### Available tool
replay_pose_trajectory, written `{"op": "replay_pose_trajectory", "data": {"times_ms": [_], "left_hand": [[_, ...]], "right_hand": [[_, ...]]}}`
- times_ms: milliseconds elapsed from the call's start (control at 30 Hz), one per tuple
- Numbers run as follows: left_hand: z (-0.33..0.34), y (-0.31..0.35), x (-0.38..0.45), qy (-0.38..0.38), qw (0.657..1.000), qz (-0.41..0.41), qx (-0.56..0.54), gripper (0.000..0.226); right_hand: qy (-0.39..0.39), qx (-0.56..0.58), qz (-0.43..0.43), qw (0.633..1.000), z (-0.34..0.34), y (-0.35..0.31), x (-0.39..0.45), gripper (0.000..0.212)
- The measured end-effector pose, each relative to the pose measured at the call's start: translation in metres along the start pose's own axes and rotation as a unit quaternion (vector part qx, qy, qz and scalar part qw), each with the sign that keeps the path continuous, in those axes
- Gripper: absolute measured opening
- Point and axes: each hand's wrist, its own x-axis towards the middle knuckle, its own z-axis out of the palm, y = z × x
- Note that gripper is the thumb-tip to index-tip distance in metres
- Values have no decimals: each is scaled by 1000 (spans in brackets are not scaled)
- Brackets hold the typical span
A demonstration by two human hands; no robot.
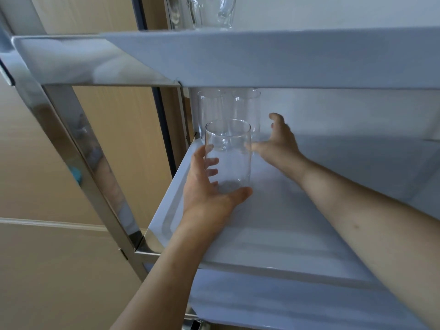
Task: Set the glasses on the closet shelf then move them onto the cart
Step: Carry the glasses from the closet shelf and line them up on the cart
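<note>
My left hand [207, 186] grips a clear glass tumbler [229, 148] from its left side, thumb under its base, upright over the white tray shelf [273, 229]. Two more clear tumblers [214, 108] [248, 108] stand at the back left of that shelf. My right hand [277, 139] reaches past the held glass toward the right-hand back tumbler, fingers spread and relaxed, holding nothing. Whether its thumb touches the held glass I cannot tell.
A white upper shelf [262, 58] overhangs the hands, with clear glassware [214, 13] standing on it. A shiny metal frame post [78, 144] runs down the left side. Beige panels [47, 258] lie beyond it. The right part of the lower shelf is bare.
</note>
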Motion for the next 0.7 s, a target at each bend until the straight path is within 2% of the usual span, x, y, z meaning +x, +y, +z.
{"op": "replay_pose_trajectory", "data": {"times_ms": [100,167,267,367,433,567,633,700], "left_hand": [[2,1,-1,-1,1000,-3,-1,98],[2,3,-2,1,1000,-2,-3,98],[2,4,-3,0,1000,-8,-5,97],[2,5,-3,-6,1000,-8,-4,96],[1,4,-2,-3,1000,-15,0,98],[0,2,-2,-7,997,-55,51,110],[1,5,-4,-22,991,-58,123,103],[3,7,-3,-52,977,-38,203,85]], "right_hand": [[17,74,-34,997,-22,-3,-24,62],[-30,174,-55,983,-36,-14,-43,52],[-134,223,-87,962,-40,-33,-72,53],[-190,148,-112,964,-30,-39,-91,79],[-180,136,-108,968,-26,-40,-93,86],[-121,160,-73,977,-39,-34,-84,78],[-71,147,-52,985,-49,-24,-77,80],[-17,125,-30,991,-59,-13,-68,83]]}}
